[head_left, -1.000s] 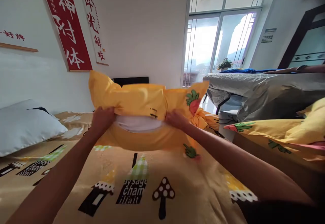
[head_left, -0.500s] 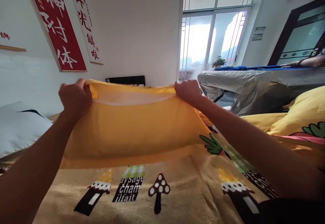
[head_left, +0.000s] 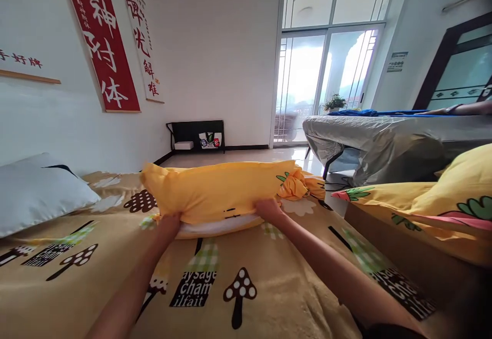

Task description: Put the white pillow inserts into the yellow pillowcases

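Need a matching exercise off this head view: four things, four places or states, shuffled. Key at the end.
Things
1. middle yellow pillow
2. white pillow
3. red scroll
4. potted plant

Places or states
A. in front of the glass doors
B. hanging on the left wall
C. lying at the left on the tan blanket, untouched
D. held by the left hand and right hand

Pairs
1-D, 2-C, 3-B, 4-A
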`<action>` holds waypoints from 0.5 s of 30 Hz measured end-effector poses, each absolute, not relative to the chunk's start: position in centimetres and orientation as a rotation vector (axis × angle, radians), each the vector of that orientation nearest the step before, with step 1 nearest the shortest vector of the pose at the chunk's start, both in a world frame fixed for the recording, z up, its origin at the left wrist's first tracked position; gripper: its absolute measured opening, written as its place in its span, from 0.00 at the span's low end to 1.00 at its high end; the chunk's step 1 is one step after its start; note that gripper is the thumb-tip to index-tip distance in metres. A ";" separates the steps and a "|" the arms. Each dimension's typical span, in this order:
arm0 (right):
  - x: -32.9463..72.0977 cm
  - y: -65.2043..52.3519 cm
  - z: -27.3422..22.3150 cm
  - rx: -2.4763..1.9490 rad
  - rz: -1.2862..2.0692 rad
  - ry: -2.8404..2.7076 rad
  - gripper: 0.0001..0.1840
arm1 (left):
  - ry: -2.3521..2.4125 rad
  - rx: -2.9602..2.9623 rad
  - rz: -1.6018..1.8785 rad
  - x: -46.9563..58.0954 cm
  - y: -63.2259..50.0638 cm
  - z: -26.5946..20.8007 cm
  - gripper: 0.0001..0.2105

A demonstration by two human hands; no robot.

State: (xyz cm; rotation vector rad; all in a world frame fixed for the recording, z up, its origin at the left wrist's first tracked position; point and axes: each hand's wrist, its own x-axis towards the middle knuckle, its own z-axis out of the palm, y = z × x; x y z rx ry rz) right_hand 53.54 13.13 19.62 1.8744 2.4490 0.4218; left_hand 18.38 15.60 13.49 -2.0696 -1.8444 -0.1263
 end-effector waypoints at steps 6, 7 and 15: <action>56.1 14.7 16.4 1.922 0.218 2.496 0.13 | -1.879 -2.196 -0.119 16.8 15.3 12.8 0.15; 56.4 14.6 16.1 1.905 0.178 2.527 0.12 | -1.874 -2.219 -0.116 16.5 15.0 12.8 0.14; 62.4 13.3 20.2 2.081 0.390 2.868 0.22 | -1.677 -2.168 -1.240 12.8 11.4 15.6 0.21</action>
